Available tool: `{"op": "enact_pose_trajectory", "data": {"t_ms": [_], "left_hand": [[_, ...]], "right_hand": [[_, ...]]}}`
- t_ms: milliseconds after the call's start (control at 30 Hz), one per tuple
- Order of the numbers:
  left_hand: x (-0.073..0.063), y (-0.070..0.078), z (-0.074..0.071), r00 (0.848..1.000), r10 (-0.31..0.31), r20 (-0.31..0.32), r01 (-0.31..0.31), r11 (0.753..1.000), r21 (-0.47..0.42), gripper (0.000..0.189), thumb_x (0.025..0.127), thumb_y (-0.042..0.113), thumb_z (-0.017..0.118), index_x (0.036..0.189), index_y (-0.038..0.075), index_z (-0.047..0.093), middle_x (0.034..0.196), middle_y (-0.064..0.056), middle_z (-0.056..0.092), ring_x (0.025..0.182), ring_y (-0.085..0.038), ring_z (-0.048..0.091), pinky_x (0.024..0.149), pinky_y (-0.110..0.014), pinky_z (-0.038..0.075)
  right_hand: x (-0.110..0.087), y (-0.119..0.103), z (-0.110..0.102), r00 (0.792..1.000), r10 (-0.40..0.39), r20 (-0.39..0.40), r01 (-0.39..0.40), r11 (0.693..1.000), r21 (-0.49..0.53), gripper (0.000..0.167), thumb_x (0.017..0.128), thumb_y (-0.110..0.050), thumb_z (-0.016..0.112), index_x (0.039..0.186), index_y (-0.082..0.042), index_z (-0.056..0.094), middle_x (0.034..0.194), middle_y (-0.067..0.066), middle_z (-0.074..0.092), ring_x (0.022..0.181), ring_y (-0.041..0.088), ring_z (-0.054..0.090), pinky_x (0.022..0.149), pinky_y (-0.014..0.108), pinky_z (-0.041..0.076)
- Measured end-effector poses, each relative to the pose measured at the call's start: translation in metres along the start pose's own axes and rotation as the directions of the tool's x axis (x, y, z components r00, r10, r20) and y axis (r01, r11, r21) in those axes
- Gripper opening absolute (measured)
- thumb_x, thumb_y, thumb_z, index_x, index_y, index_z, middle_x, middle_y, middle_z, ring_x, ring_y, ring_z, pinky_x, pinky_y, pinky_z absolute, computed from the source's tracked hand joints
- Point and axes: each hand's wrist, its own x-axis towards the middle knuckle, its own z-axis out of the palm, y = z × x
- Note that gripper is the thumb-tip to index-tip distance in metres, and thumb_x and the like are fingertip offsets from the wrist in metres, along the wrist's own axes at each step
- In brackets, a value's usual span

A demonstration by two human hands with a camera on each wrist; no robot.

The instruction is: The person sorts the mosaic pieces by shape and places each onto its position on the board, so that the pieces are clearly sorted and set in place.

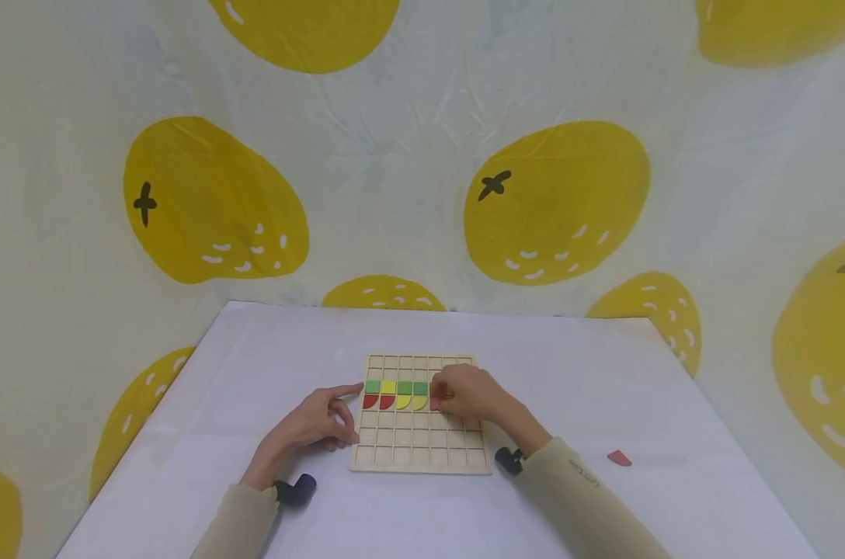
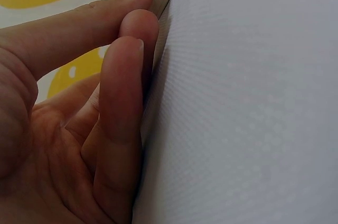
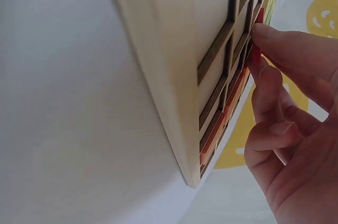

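Note:
A pale wooden grid board (image 1: 422, 456) lies on the white table. Green and yellow square tiles (image 1: 388, 387) fill part of one row; below them sit red and yellow quarter-round tiles (image 1: 387, 402). My right hand (image 1: 467, 390) is over the right half of the board and pinches a red tile (image 3: 256, 54) between thumb and fingertips at a cell. Orange tiles (image 3: 214, 139) show in the right wrist view; from the head they are behind that hand. My left hand (image 1: 318, 419) touches the board's left edge, index finger stretched out and thumb lower down.
One loose red quarter-round tile (image 1: 619, 458) lies on the table (image 1: 569, 505) to the right of the board. Behind the table hangs a light cloth (image 1: 387, 194) printed with yellow fruit. Each wrist carries a small black camera (image 1: 297, 491).

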Motion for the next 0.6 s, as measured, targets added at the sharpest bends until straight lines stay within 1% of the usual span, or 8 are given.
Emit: {"op": "enact_pose_trajectory", "data": {"t_ms": [200, 333, 600], "left_hand": [[-0.0012, 0.0008, 0.0009, 1.0, -0.013, -0.014, 0.013, 1.0, 0.002, 0.092, 0.075, 0.013, 0.091, 0.156, 0.014, 0.046, 0.082, -0.004, 0.068, 0.061, -0.018, 0.063, 0.055, -0.027, 0.052], [-0.0009, 0.0, 0.0009, 1.0, -0.022, -0.019, 0.022, 1.0, -0.003, 0.093, 0.075, 0.012, 0.091, 0.156, 0.014, 0.046, 0.082, -0.004, 0.068, 0.061, -0.018, 0.063, 0.055, -0.028, 0.051], [0.0006, -0.0022, 0.0012, 1.0, -0.003, -0.013, 0.003, 1.0, -0.008, 0.093, 0.075, 0.014, 0.091, 0.156, 0.015, 0.046, 0.082, -0.004, 0.068, 0.06, -0.017, 0.063, 0.055, -0.028, 0.05]], "right_hand": [[0.0007, 0.0007, 0.0011, 1.0, -0.016, -0.007, 0.016, 0.999, -0.031, 0.008, 0.09, -0.025, 0.081, 0.097, -0.024, 0.078, 0.092, -0.01, 0.068, 0.083, 0.011, 0.053, 0.077, 0.031, 0.048], [0.0012, 0.0007, 0.0013, 1.0, -0.022, -0.009, 0.022, 0.999, -0.033, 0.009, 0.089, -0.024, 0.081, 0.098, -0.023, 0.079, 0.093, -0.01, 0.068, 0.083, 0.011, 0.053, 0.076, 0.03, 0.048], [0.0015, 0.0019, 0.0017, 1.0, -0.003, -0.004, 0.003, 1.0, -0.03, 0.012, 0.089, -0.023, 0.081, 0.102, -0.023, 0.081, 0.09, -0.011, 0.066, 0.081, 0.01, 0.053, 0.075, 0.029, 0.048]]}}
